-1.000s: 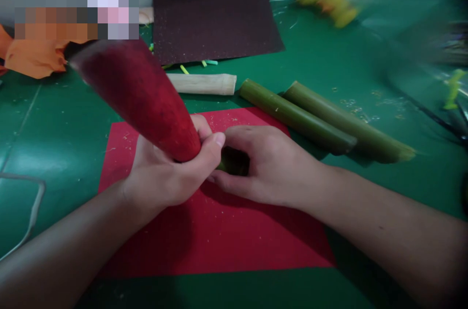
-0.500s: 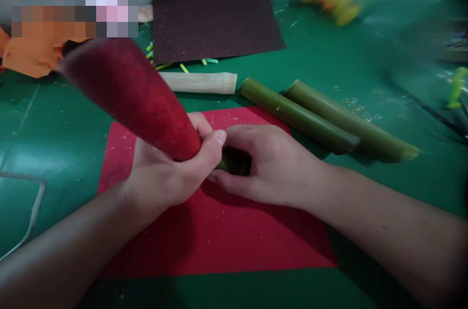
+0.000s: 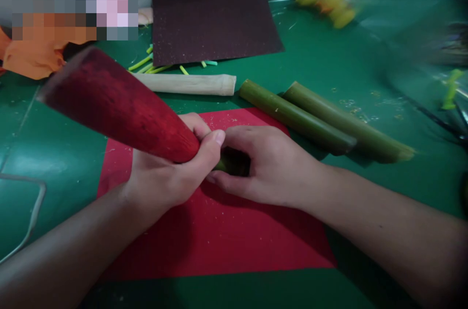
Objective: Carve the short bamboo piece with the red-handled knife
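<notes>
My left hand (image 3: 170, 167) is closed around the narrow end of a thick, tapered red handle (image 3: 124, 109). The wide end of the handle points up and to the left, and whatever lies below my fist is hidden. Against it, my right hand (image 3: 278, 165) curls its fingers and thumb around a short green bamboo piece (image 3: 234, 162). Only a dark part of this piece shows between the fingers. Both hands are over a red sheet (image 3: 234, 241) sprinkled with fine shavings.
Two green bamboo lengths (image 3: 300, 116) lie to the right behind my right hand. Farther back are a pale peeled bamboo stick (image 3: 193, 84), a dark brown sheet (image 3: 215, 21), an orange cloth-like thing (image 3: 32, 58) and a blurred yellow object (image 3: 329, 4) on the green tabletop (image 3: 321, 60).
The wide end of the red handle has swung left and slightly down. Both hands stay in nearly the same place, the right still around the bamboo piece.
</notes>
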Action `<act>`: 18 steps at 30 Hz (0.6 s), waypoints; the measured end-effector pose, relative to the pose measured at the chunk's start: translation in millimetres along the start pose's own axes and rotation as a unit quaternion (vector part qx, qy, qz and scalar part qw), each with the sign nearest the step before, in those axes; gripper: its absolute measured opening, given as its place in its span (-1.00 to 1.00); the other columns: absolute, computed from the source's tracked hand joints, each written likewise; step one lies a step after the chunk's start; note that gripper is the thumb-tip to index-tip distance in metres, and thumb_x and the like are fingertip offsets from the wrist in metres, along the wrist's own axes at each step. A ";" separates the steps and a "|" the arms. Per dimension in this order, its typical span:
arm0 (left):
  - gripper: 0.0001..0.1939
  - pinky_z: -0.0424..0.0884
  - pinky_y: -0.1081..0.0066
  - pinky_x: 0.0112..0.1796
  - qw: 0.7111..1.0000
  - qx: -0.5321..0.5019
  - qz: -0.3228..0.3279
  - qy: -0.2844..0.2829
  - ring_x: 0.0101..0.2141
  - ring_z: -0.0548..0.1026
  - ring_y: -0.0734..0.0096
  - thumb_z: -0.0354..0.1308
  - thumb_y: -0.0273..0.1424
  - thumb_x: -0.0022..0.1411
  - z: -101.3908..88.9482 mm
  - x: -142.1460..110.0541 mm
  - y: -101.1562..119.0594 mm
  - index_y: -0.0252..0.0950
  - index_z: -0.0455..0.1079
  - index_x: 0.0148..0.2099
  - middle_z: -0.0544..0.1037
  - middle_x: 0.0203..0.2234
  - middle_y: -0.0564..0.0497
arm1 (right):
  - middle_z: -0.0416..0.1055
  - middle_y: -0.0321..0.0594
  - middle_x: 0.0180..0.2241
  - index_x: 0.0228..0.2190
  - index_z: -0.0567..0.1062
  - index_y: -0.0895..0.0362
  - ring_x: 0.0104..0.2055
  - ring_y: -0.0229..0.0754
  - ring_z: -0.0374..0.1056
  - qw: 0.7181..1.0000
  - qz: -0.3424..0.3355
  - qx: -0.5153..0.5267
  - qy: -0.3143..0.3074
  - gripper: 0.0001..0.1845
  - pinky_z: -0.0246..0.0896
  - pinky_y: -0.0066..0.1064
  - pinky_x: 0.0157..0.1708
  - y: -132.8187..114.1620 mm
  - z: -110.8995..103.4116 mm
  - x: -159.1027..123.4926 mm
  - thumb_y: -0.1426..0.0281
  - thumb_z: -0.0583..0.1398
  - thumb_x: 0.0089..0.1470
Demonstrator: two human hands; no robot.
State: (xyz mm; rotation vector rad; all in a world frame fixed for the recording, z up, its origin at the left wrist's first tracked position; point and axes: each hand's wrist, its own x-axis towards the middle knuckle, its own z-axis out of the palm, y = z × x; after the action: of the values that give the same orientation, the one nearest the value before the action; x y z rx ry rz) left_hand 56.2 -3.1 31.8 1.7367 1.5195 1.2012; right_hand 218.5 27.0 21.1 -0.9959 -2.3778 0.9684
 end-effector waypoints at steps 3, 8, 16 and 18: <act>-0.70 0.26 0.56 -0.64 1.000 0.004 0.002 -0.021 -0.67 0.30 0.62 0.17 -0.51 0.11 -1.6 0.6 0.1 -0.27 0.27 -0.63 0.34 -0.72 0.16 | 0.50 -0.24 -0.41 -0.36 0.53 0.21 -0.42 -0.28 0.31 1.000 -0.009 0.007 0.002 -0.84 0.08 -0.42 -0.38 -0.1 0.3 -0.6 0.36 0.28 0.01; -0.72 0.23 0.54 -0.65 1.000 0.005 -0.003 -0.001 -0.68 0.28 0.63 0.18 -0.53 0.09 -1.6 -0.1 -0.1 -0.26 0.28 -0.62 0.36 -0.72 0.17 | 0.49 -0.27 -0.43 -0.39 0.51 0.18 -0.43 -0.29 0.28 1.000 -0.002 0.002 0.002 -0.87 0.05 -0.42 -0.39 -0.2 0.3 -0.4 0.36 0.27 0.01; -0.75 0.32 0.47 -0.58 0.999 0.031 -0.018 0.017 -0.66 0.31 0.57 0.20 -0.44 0.10 -0.3 -1.1 -1.2 -0.23 0.33 -0.60 0.38 -0.71 0.15 | 0.51 -0.24 -0.41 -0.36 0.54 0.21 -0.41 -0.28 0.30 1.000 0.006 -0.004 0.004 -0.85 0.03 -0.41 -0.40 -1.3 0.0 0.5 0.37 0.28 0.01; -0.75 0.34 0.46 -0.56 0.999 0.034 -0.017 0.014 -0.65 0.31 0.57 0.20 -0.44 0.10 -0.5 -1.3 -2.0 -0.22 0.32 -0.60 0.39 -0.70 0.15 | 0.50 -0.24 -0.41 -0.37 0.54 0.20 -0.42 -0.28 0.29 1.000 0.011 -0.005 0.003 -0.85 0.02 -0.41 -0.41 -0.9 0.0 0.6 0.36 0.28 0.00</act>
State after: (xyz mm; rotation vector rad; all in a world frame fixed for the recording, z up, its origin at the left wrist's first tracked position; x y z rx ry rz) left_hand 54.8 -4.0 30.0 1.7356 1.6175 1.1749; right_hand 217.7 27.0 21.8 -1.0304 -2.3742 0.9611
